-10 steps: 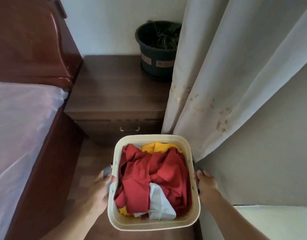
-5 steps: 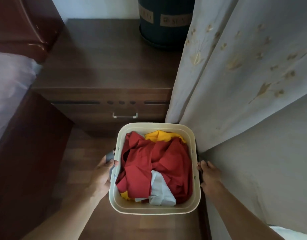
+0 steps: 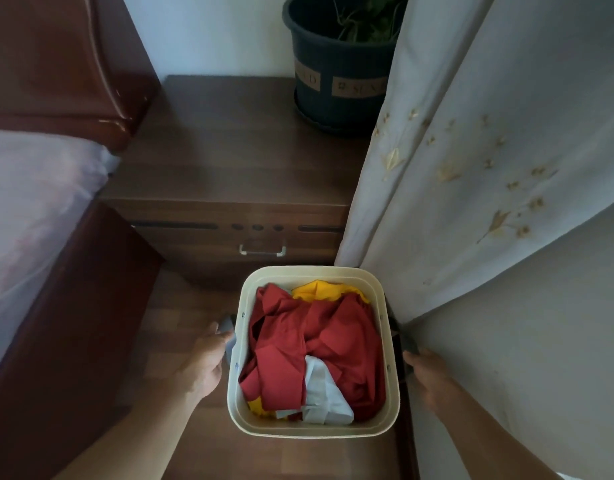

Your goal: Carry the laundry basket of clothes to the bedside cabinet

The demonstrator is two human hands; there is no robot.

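Observation:
A cream laundry basket (image 3: 312,432) holds red, yellow and white clothes (image 3: 319,344). It sits low over the wooden floor, right in front of the dark brown bedside cabinet (image 3: 229,161). My left hand (image 3: 198,365) curls around the grey handle (image 3: 226,327) on the basket's left side. My right hand (image 3: 428,375) holds the dark handle (image 3: 407,346) on the right side, pressed close to the curtain. Whether the basket's base touches the floor is hidden.
A dark plant pot (image 3: 336,71) stands at the cabinet's back right. The bed (image 3: 32,209) with its red-brown frame and headboard lies to the left. A pale curtain (image 3: 478,150) hangs on the right, against the basket. A strip of wooden floor (image 3: 181,306) lies between bed and basket.
The basket has come a little lower and closer to the cabinet's front. Both hands have stayed on its side handles. My view has tilted up, showing more of the plant pot.

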